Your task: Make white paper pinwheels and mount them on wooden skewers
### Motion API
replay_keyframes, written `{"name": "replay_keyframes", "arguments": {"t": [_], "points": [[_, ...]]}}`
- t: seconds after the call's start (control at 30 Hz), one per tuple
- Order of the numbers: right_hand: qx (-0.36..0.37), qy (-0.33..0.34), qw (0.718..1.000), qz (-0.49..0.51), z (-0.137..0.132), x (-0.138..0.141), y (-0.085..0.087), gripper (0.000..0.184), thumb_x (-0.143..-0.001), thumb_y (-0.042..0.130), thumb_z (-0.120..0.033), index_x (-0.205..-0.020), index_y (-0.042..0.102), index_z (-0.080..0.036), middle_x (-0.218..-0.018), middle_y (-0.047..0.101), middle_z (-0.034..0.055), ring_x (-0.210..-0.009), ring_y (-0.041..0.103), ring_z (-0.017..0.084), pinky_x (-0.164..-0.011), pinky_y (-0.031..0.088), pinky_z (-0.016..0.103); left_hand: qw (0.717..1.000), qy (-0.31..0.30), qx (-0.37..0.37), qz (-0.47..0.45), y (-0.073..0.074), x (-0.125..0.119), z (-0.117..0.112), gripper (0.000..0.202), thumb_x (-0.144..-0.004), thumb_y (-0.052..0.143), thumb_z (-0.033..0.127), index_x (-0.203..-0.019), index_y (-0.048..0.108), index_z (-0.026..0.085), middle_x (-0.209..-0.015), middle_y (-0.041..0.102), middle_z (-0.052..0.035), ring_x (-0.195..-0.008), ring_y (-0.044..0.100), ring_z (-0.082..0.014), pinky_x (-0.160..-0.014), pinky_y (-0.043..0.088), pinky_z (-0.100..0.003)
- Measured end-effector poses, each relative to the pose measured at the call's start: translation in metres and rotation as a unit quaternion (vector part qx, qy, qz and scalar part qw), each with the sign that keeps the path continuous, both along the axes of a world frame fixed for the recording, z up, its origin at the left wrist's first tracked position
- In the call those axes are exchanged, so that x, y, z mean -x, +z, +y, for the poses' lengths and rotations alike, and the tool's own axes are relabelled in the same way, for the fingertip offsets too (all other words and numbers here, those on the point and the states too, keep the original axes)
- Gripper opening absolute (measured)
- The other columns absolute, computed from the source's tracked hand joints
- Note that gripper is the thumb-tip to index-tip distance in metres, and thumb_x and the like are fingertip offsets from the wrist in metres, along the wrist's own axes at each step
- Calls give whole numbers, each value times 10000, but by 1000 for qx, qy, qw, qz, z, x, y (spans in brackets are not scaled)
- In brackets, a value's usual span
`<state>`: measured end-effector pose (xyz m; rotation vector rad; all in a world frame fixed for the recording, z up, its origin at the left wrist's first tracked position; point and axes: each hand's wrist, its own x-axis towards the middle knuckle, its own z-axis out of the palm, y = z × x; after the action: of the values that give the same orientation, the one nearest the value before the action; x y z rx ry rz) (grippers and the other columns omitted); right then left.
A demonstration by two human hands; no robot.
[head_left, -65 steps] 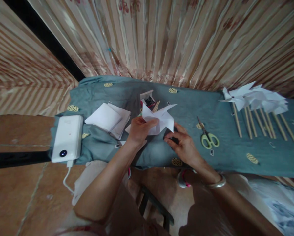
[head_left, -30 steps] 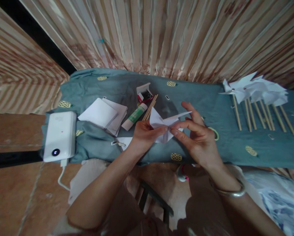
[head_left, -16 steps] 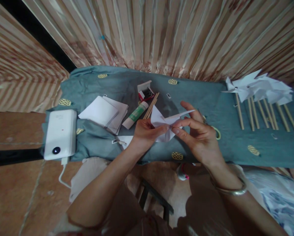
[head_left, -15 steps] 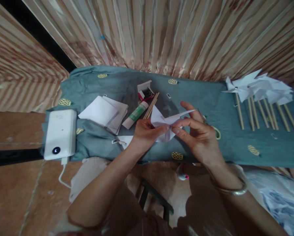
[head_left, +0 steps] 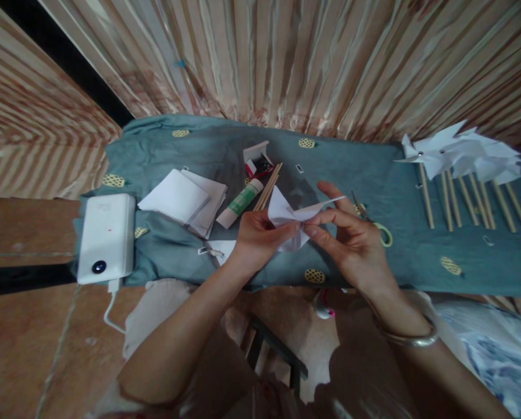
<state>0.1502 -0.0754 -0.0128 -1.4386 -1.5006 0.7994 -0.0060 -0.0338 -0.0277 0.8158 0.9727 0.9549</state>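
Observation:
A white paper pinwheel [head_left: 282, 210] with bent corners is held over the front part of the table. My left hand [head_left: 258, 235] pinches it from the left, thumb laid toward its centre. Thumb and forefinger of my right hand [head_left: 356, 241] close on the same centre from the right, the other fingers lifted. Whatever is between those fingertips is too small to make out. Just beyond my left hand lie a green-and-white glue stick [head_left: 242, 202], a few thin wooden sticks [head_left: 269, 187] and a small open red-and-white box [head_left: 257, 163] with dark bits inside.
Stacked white paper [head_left: 177, 198] lies at left, beside a white power bank [head_left: 107, 235] with a cable. Scissors [head_left: 385, 234] with light green handles are partly behind my right hand. Several finished pinwheels [head_left: 461, 152] on sticks rest at right. A striped curtain [head_left: 269, 70] hangs behind the table.
My right hand's raised fingers have shifted slightly, and more of the scissors shows behind them. Both hands keep hold of the pinwheel in nearly the same place.

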Motion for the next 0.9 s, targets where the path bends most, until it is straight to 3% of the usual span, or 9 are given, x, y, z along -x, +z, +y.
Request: {"name": "replay_keyframes", "arguments": {"t": [0.23,0.9], "points": [[8,0,999,53,1,2,-5,54,-821,686,-243,-799,695,-290,-1379,564,-18,-1410,379,256,-1200,184,530,1000,-10,-15,-5,-5,1,0,177,-559,839,249,-675,744,155,-651,718,-12,-575,614,-120,-537,491,-217],[49,-22,987,153,4,4,-8,65,-759,744,-284,-778,686,-263,-1361,577,36,-1393,399,267,-1186,202,517,1000,-28,-4,-8,-4,5,1,232,-526,865,275,-689,756,150,-671,728,-24,-560,600,-119,-539,477,-225]]}}
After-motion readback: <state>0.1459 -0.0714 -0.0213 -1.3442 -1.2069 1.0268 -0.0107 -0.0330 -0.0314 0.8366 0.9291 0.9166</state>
